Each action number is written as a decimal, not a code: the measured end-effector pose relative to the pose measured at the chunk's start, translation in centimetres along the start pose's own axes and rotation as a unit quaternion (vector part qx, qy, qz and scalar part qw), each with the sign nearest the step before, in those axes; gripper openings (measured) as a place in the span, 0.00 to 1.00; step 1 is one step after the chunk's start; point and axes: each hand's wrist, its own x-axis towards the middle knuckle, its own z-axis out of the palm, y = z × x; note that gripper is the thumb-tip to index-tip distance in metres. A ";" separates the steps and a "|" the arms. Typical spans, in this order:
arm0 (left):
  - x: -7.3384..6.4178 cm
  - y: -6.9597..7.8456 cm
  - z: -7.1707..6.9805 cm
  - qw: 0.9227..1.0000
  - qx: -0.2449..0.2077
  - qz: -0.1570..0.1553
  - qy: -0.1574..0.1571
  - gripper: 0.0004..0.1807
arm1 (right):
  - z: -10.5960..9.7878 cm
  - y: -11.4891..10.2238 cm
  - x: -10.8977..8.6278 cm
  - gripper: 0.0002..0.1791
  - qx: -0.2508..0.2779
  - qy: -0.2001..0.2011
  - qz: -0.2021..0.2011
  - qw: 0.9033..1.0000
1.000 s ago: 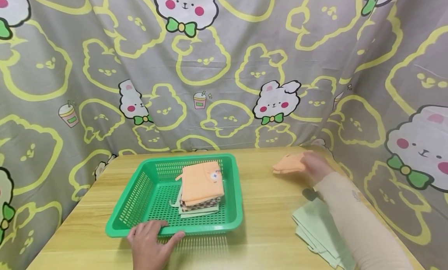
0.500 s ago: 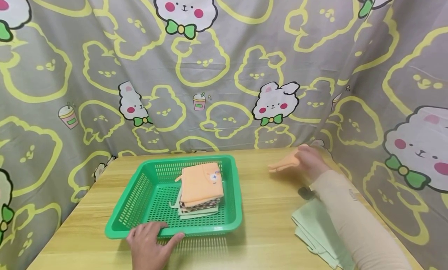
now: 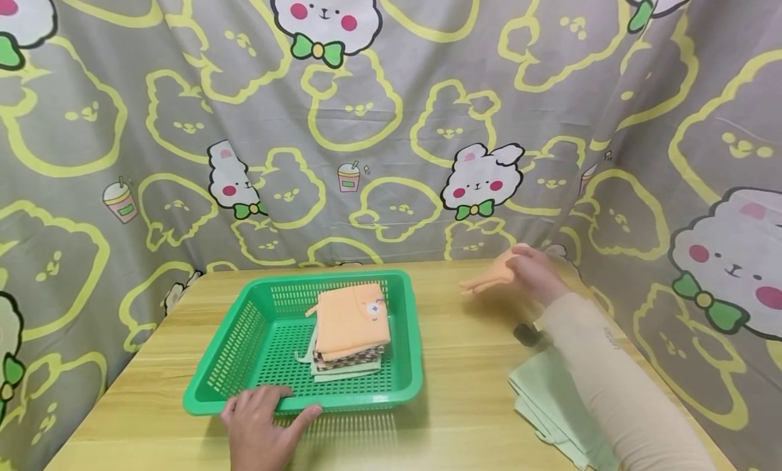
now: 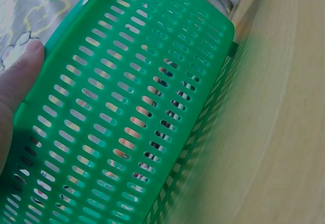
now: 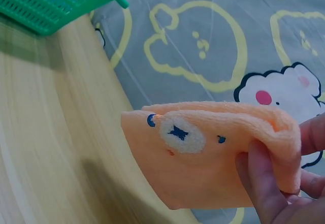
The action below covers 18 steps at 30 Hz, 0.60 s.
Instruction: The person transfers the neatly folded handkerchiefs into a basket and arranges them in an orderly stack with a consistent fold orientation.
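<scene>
In the head view my left hand (image 3: 261, 423) grips the near rim of a green plastic basket (image 3: 201, 362), fingers over the edge. The left wrist view shows its thumb (image 4: 25, 69) against the basket's outer side. Inside the basket lies a stack of folded cloths, an orange towel (image 3: 351, 322) with an embroidered bear face on top, with checked and pale green ones below. My right hand (image 3: 540, 277) pinches another folded orange towel (image 5: 203, 168) by one end, thumb on its front. That towel is raised over the table's back right, its bear face showing in the right wrist view.
A folded pale green cloth (image 3: 550, 403) lies on the wooden table (image 3: 452, 389) at the right, partly hidden under my right forearm. A small dark object (image 3: 525, 334) shows beneath the right wrist. A patterned grey curtain (image 3: 391, 118) hangs behind the table.
My right hand has moved slightly left and up with the orange towel, which has tilted more upright. The left hand and the basket stay in place.
</scene>
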 end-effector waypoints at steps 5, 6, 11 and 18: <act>0.1 0.0 0.0 1.000 -0.002 0.004 0.002 0.27 | -0.7 -0.7 1.3 0.33 -0.251 -0.160 -0.025 0.955; 0.1 0.0 0.0 1.000 -0.002 0.005 0.003 0.27 | -0.9 -0.8 1.6 0.33 -0.273 -0.180 -0.033 0.944; 0.1 0.0 0.1 1.000 -0.002 0.007 0.004 0.27 | -0.7 -0.6 2.2 0.36 -0.285 -0.188 -0.045 0.939; 0.1 -0.1 0.1 1.000 -0.005 0.010 0.010 0.26 | 1.6 1.0 2.1 0.28 -0.281 0.073 -0.124 0.949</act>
